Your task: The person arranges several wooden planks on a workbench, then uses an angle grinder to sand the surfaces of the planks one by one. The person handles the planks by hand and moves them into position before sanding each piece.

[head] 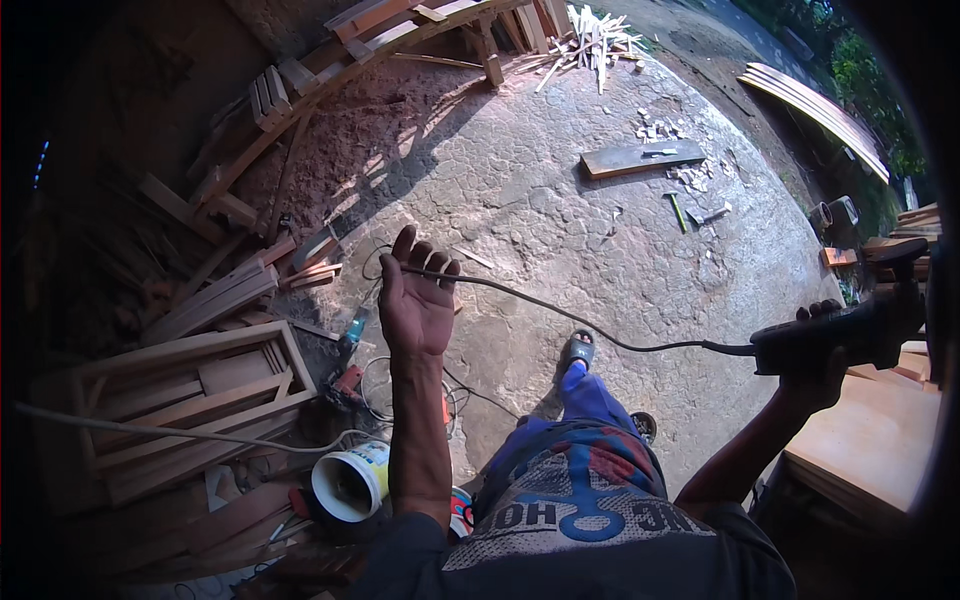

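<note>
My left hand [418, 307] is raised palm up in the middle of the view. A dark power cord [540, 301] lies across its slightly curled fingers, held loosely near the thumb. The cord sags to the right and enters the rear of a dark power tool [810, 341], which looks like an angle grinder. My right hand [821, 375] grips this tool by its body at the right edge, with fingers showing above and below it. The tool's head is in shadow, its far end cut by the dark rim of the view.
A dark board [637, 159] with a chisel on it, a green-handled hammer [679, 212] and wood chips [694, 178] lie on the cracked floor. Left are a wooden frame [300, 360], power tools and a white bucket [350, 484]. Stacked panels [862, 442] stand right.
</note>
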`<state>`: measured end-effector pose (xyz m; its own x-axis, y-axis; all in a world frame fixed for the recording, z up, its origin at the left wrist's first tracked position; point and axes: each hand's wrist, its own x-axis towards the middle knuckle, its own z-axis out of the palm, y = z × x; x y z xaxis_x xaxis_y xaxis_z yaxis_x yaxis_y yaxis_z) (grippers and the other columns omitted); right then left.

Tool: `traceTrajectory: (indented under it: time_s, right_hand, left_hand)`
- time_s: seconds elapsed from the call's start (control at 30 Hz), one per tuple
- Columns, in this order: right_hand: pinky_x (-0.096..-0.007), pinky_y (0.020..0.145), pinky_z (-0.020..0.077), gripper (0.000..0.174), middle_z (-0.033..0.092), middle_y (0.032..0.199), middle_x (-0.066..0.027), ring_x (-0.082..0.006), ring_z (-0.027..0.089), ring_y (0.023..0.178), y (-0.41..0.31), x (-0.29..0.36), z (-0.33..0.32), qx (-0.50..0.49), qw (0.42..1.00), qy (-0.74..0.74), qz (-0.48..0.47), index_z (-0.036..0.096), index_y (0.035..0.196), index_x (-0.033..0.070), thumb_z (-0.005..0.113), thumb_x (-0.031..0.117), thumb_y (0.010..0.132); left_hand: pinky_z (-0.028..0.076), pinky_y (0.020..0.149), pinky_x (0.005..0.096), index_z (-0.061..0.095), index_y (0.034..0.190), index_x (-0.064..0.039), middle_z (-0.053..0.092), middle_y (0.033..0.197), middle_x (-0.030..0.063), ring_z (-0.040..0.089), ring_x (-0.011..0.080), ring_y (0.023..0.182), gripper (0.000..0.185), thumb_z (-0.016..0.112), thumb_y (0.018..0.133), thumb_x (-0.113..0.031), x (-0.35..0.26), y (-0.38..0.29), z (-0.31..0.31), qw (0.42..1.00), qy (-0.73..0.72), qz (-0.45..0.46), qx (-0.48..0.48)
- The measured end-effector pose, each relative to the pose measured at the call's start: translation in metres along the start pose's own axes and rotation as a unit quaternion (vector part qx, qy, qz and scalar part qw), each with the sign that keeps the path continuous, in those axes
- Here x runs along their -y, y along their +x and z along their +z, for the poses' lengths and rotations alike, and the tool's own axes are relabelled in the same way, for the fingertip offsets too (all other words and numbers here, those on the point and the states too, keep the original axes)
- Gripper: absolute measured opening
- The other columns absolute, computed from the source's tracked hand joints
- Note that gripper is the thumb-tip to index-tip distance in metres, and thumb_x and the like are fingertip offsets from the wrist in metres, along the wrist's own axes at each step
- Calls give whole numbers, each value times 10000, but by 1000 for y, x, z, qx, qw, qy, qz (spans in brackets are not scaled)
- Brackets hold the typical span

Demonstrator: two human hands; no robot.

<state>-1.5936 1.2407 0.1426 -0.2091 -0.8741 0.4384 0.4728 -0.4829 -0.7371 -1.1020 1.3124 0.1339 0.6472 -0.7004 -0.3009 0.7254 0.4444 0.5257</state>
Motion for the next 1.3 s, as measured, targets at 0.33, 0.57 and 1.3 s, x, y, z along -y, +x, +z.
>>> traceTrajectory:
  time_s: [0.33,0.57,1.3]
  right_hand:
    - [-646,1105,457,919,306,1643,-238,-475,508,1382,41,-173,140,122,839,353,396,316,1569,106,788,344,817]
    - [-559,1127,433,797,611,1399,-171,-419,584,1286,82,-257,165,83,800,380,457,435,1499,113,761,293,794]
    - [-406,1006,528,829,639,1225,-108,-224,631,1141,243,-420,295,135,918,-202,315,502,1416,52,876,155,684]
  left_hand:
    - [538,825,271,761,1129,-38,627,1059,72,631,146,948,317,589,1091,-300,148,21,127,823,354,-152,418]
    - [498,1066,451,743,1152,-33,656,1242,139,589,276,1265,319,536,1098,-271,137,99,84,893,272,-76,351]
    - [463,704,308,713,1028,-62,655,926,32,529,141,773,301,585,1076,-331,1,407,87,900,414,81,106]
